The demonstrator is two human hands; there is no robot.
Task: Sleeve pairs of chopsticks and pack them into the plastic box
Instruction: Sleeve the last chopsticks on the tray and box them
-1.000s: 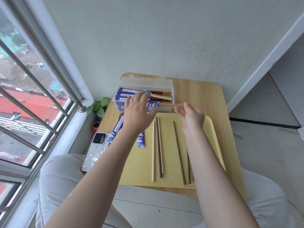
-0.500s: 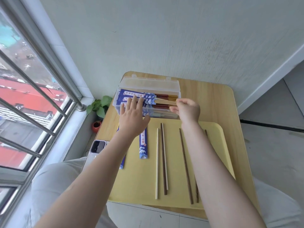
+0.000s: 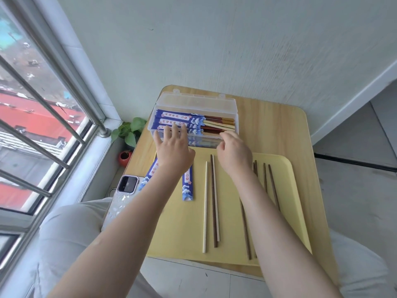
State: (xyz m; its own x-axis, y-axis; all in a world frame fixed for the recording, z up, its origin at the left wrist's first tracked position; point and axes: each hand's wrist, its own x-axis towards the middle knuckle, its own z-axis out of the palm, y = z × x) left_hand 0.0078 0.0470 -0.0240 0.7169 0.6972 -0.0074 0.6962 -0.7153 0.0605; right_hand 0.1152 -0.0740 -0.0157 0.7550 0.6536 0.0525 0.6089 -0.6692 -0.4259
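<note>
The clear plastic box [image 3: 227,104] stands open at the back of the table, with several blue-sleeved chopstick pairs [image 3: 180,118] lying in it. My left hand [image 3: 174,150] reaches over the box's front wall, its straight fingers resting on the nearest sleeved pair. At that pair's bare wooden ends, by the box's front right corner, my right hand [image 3: 234,153] pinches with curled fingers. Loose light and dark chopsticks [image 3: 213,201] lie lengthwise on the yellow tray [image 3: 298,201]. One empty blue sleeve [image 3: 187,187] lies on the tray and another sleeve [image 3: 150,175] shows beside my left forearm.
The wooden table [image 3: 279,125] stands against a white wall, with a barred window on the left. A phone [image 3: 127,184] lies at the table's left edge. On the sill sits a small plant [image 3: 129,130] in a red pot. More dark chopsticks [image 3: 272,186] lie right of my right arm.
Both hands moved forward to the box. The sleeved pair they carried above the tray now lies in the box's front row.
</note>
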